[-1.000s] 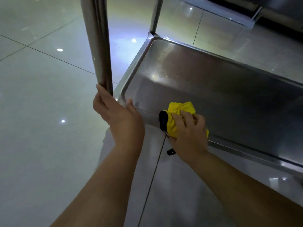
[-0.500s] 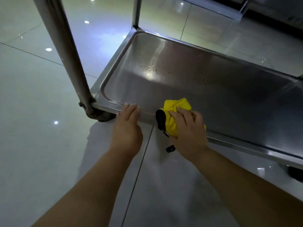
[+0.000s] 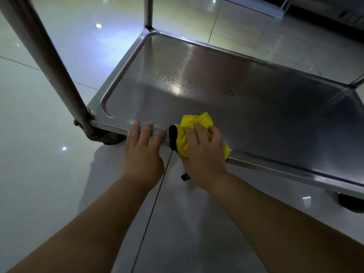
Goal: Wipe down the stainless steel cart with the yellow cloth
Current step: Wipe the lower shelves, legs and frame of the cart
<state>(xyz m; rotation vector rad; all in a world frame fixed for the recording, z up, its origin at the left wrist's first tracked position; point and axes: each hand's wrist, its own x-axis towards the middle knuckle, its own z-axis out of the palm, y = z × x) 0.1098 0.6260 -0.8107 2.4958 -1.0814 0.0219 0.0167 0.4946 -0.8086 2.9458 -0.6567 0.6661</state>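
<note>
Bottom shelf of the cart (image 3: pixel 246 107), seen from above, left to right. At far left a slanted post (image 3: pixel 51 62) meets the shelf's near-left corner above a caster (image 3: pixel 110 137). The left hand (image 3: pixel 142 152) lies flat and open on the near rim (image 3: pixel 275 166), fingers (image 3: pixel 146 133) extended over the edge and holding nothing; it appears to steady the cart. Just beside it, the right hand (image 3: pixel 203 152) is closed on the bunched cloth (image 3: pixel 194 131), pressing it onto the same rim, with part of the cloth reaching over into the tray. A black edge of the cloth faces the left hand, and a small black tab (image 3: pixel 185 176) hangs below the wrist.

Step in hand, as judged: wiping the near rim of the lowest shelf. Specks (image 3: pixel 176 75) near the tray's centre and a fainter mark (image 3: pixel 229 91) to their right remain unwiped, so the shelf is not finished.

The next move calls for sliding the cloth along the rim toward the right, then carrying it into the tray over the specks, with steady downward pressure. The left hand should keep the cart from rolling on the glossy floor (image 3: pixel 35 174).
</note>
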